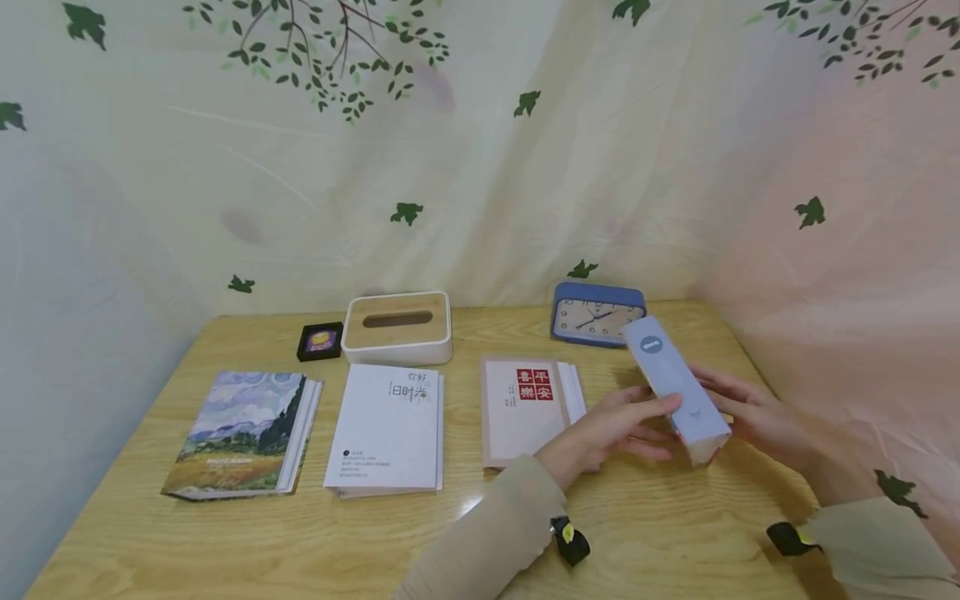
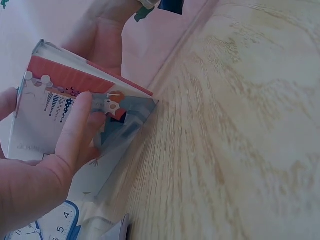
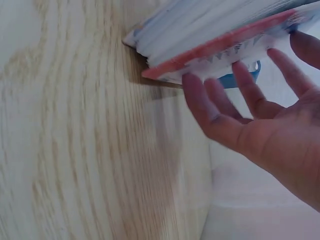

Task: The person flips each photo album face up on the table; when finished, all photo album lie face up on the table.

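A thick photo album (image 1: pixel 678 375) with a pale blue spine stands on edge, tilted, at the table's right side. My left hand (image 1: pixel 611 425) holds it from the left, thumb on the spine and fingers along the illustrated cover (image 2: pixel 37 117). From the other side my right hand (image 1: pixel 765 417) grips it, its fingertips on the red-bordered cover (image 3: pixel 220 47) in the right wrist view. White page edges show between the covers. Just behind stands a blue alarm clock (image 1: pixel 598 315), partly hidden by the album's top. A beige album (image 1: pixel 517 425) lies beneath my left forearm.
Further left on the wooden table (image 1: pixel 247 546) lie a white album (image 1: pixel 382 429) and a landscape-covered album (image 1: pixel 240 429). Behind them are a tissue box (image 1: pixel 397 337) and a small black-framed picture (image 1: pixel 320 341). A leaf-printed curtain (image 1: pixel 480 167) hangs along the back and sides.
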Demonstrator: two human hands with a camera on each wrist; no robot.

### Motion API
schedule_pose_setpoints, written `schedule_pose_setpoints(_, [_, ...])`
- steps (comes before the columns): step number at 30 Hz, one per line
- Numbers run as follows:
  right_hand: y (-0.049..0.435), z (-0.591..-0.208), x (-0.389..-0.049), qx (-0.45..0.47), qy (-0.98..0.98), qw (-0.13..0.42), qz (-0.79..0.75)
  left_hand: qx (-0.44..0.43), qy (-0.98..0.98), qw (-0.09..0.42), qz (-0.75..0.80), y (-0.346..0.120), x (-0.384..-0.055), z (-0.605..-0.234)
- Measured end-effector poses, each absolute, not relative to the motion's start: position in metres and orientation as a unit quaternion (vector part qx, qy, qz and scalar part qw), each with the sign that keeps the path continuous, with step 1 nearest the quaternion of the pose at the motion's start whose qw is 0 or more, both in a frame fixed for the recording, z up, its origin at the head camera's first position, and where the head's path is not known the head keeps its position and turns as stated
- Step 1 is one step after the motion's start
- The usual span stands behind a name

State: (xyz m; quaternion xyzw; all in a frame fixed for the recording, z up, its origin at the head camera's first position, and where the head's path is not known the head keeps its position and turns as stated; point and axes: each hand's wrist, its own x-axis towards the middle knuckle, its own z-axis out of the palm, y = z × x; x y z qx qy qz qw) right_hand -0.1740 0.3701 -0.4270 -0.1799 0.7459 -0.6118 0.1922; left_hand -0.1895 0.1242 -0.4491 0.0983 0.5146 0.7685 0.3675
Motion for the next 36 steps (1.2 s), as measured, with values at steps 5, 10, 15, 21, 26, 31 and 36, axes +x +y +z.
schedule_pose_setpoints(5, [0.367,-0.429,-0.176,-0.136,0.772,0.222,-0.58,0.094,0.516,0.361,0.771,0.126,-0.189,-0.45])
schedule_pose_setpoints(10, [0.366,-0.43,-0.179,-0.108,0.795,0.239,-0.547,0.093,0.518,0.353,0.773,0.125,-0.188,-0.451])
schedule_pose_setpoints(15, [0.368,-0.432,-0.181,-0.1,0.811,0.242,-0.522,0.084,0.529,0.335,0.776,0.124,-0.187,-0.452])
schedule_pose_setpoints(21, [0.374,-0.434,-0.184,-0.089,0.827,0.25,-0.496,0.062,0.548,0.311,0.774,0.124,-0.188,-0.455])
schedule_pose_setpoints(26, [0.377,-0.438,-0.186,-0.078,0.844,0.246,-0.471,0.038,0.581,0.3,0.756,0.124,-0.187,-0.455])
schedule_pose_setpoints(31, [0.382,-0.442,-0.189,-0.086,0.865,0.222,-0.442,0.023,0.597,0.301,0.743,0.123,-0.187,-0.455])
schedule_pose_setpoints(36, [0.385,-0.444,-0.192,-0.092,0.874,0.208,-0.43,0.024,0.608,0.295,0.737,0.122,-0.186,-0.457])
